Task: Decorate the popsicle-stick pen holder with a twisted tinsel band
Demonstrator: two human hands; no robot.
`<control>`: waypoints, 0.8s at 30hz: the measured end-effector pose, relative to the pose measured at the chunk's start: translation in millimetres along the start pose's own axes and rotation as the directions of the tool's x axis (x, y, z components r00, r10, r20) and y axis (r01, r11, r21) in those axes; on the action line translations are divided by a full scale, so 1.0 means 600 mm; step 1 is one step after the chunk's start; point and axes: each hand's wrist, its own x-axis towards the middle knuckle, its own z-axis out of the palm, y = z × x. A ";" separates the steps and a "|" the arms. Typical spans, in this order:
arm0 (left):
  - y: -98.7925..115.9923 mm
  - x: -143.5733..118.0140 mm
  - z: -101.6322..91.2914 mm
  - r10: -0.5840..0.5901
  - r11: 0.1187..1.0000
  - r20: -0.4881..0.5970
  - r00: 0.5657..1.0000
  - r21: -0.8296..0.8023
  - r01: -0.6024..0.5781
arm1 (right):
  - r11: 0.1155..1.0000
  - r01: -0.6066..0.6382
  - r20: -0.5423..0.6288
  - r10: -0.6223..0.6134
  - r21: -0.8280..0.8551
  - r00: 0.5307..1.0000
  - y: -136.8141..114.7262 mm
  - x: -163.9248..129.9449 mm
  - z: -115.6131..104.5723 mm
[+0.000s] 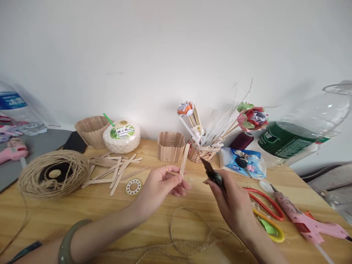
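Loose twine (176, 234) trails in loops across the wooden table (82, 216) closest to the viewer, running off toward a big twine ball (53, 176) at the left. Above it, the left hand (159, 187) pinches a flat wooden craft stick (184, 159) near its lower end between thumb and fingertips, the stick standing almost upright with its top leaning slightly right; the other fingers curl loosely, a ring on one. Such a stick looks light, stiff and thin, likely to snap if bent, and seems best held by its flat faces close to where work is done. The right hand (233, 205) is closed around a small dark cutter (211, 172), its tip pointing up-left, just beside the stick but apart from it. More sticks (112, 170) lie scattered behind; scissors (266, 212) and a pink glue gun (305, 220) rest at the right.
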 end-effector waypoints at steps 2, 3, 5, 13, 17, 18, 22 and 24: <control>0.000 0.000 0.000 -0.006 1.000 -0.012 1.000 -0.014 0.005 | 0.986 0.130 0.010 -0.130 -0.104 0.991 0.004 0.001 0.005; -0.001 0.000 0.000 -0.006 1.000 -0.014 1.000 -0.019 0.006 | 0.972 0.181 0.031 -0.178 -0.151 0.984 0.006 0.002 0.008; -0.005 0.001 0.000 -0.007 1.000 -0.013 1.000 -0.028 0.006 | 0.942 0.256 0.087 -0.242 -0.219 0.966 0.008 0.003 0.014; -0.013 0.003 0.007 0.025 0.999 -0.034 0.999 0.022 -0.024 | 0.845 0.324 0.168 -0.278 -0.425 0.946 0.006 0.003 0.017; -0.013 0.002 0.006 0.056 0.998 -0.023 0.998 0.036 -0.055 | 0.854 0.323 0.170 -0.277 -0.407 0.946 0.000 0.004 0.013; -0.014 0.002 0.006 0.055 0.998 -0.024 0.998 0.039 -0.054 | 0.860 0.323 0.171 -0.277 -0.395 0.946 -0.001 0.004 0.013; -0.012 0.000 0.007 0.043 0.998 -0.015 0.999 0.040 -0.042 | 0.877 0.300 0.165 -0.256 -0.374 0.953 -0.003 0.005 0.013; -0.011 -0.002 0.008 0.041 0.998 0.006 0.999 0.041 -0.041 | 0.883 0.281 0.158 -0.237 -0.377 0.959 -0.004 0.004 0.012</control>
